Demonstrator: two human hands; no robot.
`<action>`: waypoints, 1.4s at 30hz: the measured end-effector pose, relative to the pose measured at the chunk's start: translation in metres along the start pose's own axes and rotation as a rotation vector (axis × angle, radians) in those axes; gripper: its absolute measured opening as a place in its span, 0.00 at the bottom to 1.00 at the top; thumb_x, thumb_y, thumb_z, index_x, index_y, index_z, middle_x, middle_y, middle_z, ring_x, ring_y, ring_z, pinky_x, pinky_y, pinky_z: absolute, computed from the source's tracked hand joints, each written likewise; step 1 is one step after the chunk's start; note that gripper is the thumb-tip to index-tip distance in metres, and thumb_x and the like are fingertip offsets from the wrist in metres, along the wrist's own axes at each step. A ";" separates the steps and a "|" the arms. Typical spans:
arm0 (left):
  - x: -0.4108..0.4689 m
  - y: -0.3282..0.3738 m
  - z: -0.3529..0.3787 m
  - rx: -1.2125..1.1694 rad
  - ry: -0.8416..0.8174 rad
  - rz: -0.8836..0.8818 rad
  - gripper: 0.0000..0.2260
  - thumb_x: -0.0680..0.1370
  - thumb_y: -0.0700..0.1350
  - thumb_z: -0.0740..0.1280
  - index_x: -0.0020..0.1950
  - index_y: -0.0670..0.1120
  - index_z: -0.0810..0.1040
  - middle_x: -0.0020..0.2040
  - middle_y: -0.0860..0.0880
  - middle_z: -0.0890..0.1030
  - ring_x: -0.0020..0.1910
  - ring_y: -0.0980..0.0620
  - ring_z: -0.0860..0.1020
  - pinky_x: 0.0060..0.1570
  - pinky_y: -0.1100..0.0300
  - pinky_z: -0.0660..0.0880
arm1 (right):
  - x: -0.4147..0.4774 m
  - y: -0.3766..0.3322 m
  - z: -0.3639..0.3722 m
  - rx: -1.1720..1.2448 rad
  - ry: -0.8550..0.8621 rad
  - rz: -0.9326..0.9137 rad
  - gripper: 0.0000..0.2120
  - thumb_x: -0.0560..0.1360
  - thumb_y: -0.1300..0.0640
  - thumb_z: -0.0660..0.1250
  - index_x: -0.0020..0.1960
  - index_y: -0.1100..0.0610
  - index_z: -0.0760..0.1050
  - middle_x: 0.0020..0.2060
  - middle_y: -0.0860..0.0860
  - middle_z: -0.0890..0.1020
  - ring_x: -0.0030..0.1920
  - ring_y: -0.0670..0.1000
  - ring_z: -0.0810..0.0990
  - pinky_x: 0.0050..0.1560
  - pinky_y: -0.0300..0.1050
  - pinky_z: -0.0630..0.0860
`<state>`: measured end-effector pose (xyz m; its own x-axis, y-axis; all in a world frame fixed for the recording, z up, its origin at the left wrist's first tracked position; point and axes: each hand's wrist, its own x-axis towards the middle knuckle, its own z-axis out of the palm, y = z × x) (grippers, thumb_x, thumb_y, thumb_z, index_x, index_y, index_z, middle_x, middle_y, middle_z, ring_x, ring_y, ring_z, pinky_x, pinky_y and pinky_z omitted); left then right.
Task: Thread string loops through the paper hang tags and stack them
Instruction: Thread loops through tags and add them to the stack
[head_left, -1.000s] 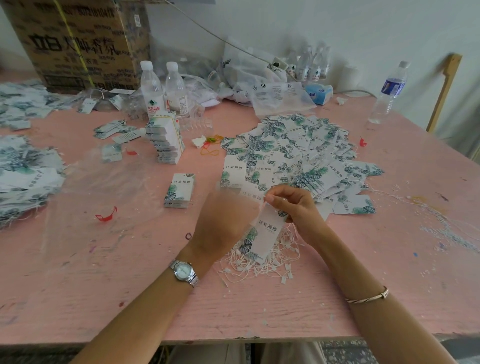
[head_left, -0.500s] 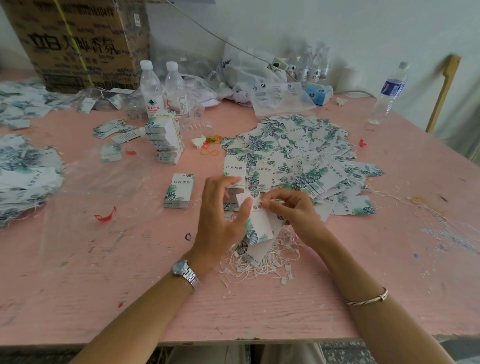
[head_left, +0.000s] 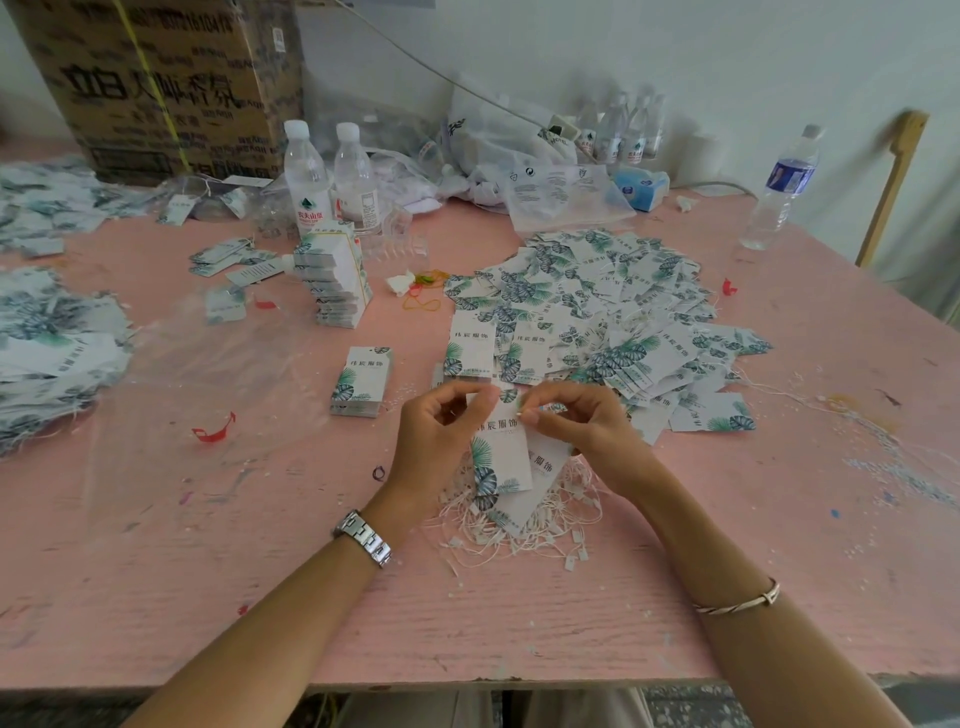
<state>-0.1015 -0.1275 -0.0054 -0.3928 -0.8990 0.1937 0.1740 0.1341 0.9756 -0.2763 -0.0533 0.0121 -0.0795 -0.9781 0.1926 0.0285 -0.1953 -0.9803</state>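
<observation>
**Pinching a white, leaf-printed paper hang tag (head_left: 503, 457) over the pink wooden table (head_left: 519, 623)**

Reaching in from the near edge of the pink wooden table, both forearms met at the middle of the head view. The left hand (head_left: 441, 436), with a silver metal wristwatch (head_left: 363, 538) on its wrist, had its fingers curled and pinched the top left corner of the paper hang tag between thumb and forefinger. The right hand (head_left: 576, 426), with a thin silver bangle (head_left: 737, 603) on its wrist, pinched the top edge of the same tag. Whether a string sat between those fingertips was too small to tell. The tag was held upright between the two hands, print towards the camera, and a second tag of the same kind (head_left: 543, 486) tilted just behind it. Both were above a tangled heap of white string loops (head_left: 519, 535) that lay on the table under the hands.

Beyond the hands a wide scatter of loose tags (head_left: 597, 312) covered the table. Left of it sat a short neat stack of tags (head_left: 361, 382), and farther back a tall leaning stack (head_left: 335, 280). Two clear plastic water bottles with white caps (head_left: 306, 176) stood behind the tall stack, and a brown cardboard box (head_left: 166, 83) stood at the far left. Another heap of tags (head_left: 47, 343) lay at the left edge. A clear bottle with a blue label (head_left: 779, 187) stood far right.
</observation>
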 end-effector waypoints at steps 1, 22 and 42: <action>0.000 0.000 -0.001 -0.006 -0.007 -0.010 0.11 0.73 0.51 0.74 0.51 0.47 0.86 0.39 0.44 0.82 0.39 0.53 0.75 0.37 0.65 0.72 | 0.000 0.000 0.000 0.003 0.003 0.007 0.03 0.73 0.62 0.73 0.45 0.56 0.85 0.46 0.53 0.86 0.43 0.55 0.86 0.38 0.43 0.82; -0.002 0.001 0.000 -0.038 -0.192 -0.068 0.14 0.74 0.51 0.72 0.42 0.39 0.82 0.47 0.30 0.81 0.44 0.43 0.78 0.48 0.47 0.72 | -0.001 0.001 0.001 -0.042 0.082 0.072 0.05 0.74 0.51 0.70 0.48 0.49 0.83 0.39 0.53 0.81 0.33 0.54 0.70 0.27 0.39 0.63; -0.002 0.001 0.002 -0.122 -0.298 -0.102 0.15 0.74 0.48 0.71 0.48 0.34 0.82 0.46 0.42 0.85 0.46 0.49 0.81 0.49 0.61 0.78 | 0.000 0.000 -0.001 0.030 0.039 0.124 0.13 0.77 0.65 0.67 0.45 0.48 0.84 0.51 0.52 0.81 0.39 0.53 0.73 0.31 0.42 0.65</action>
<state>-0.1021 -0.1242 -0.0045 -0.6572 -0.7416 0.1347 0.2195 -0.0174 0.9755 -0.2770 -0.0530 0.0119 -0.1127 -0.9913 0.0678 0.0707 -0.0760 -0.9946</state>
